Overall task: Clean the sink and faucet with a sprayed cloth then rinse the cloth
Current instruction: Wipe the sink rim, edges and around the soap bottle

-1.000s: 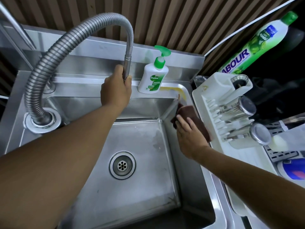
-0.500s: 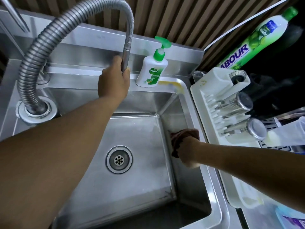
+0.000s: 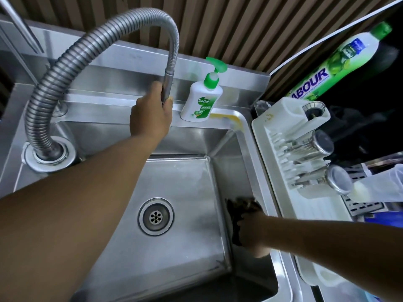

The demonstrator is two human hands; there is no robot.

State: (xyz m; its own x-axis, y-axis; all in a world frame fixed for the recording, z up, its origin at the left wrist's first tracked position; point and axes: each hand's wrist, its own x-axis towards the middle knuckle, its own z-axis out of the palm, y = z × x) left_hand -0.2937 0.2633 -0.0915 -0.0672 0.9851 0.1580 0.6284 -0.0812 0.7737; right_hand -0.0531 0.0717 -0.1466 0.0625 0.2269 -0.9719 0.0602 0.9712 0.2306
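Two hands work well apart: the left hand (image 3: 150,115) curls round the nozzle of the faucet (image 3: 72,59) at the far rim, apparently steadying it aside, while the right hand (image 3: 250,233) clutches a dark cloth (image 3: 234,212), pressing it against the right inner wall of the sink (image 3: 185,184).

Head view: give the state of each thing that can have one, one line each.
faucet: arched over sink, no water visible.
left hand: grips faucet's nozzle.
right hand: grips cloth against sink's right wall.
cloth: bunched, on that wall.
drain: unplugged.
soap pump bottle: upright, on sink's back edge.
steel cups: lying sideways in rack.
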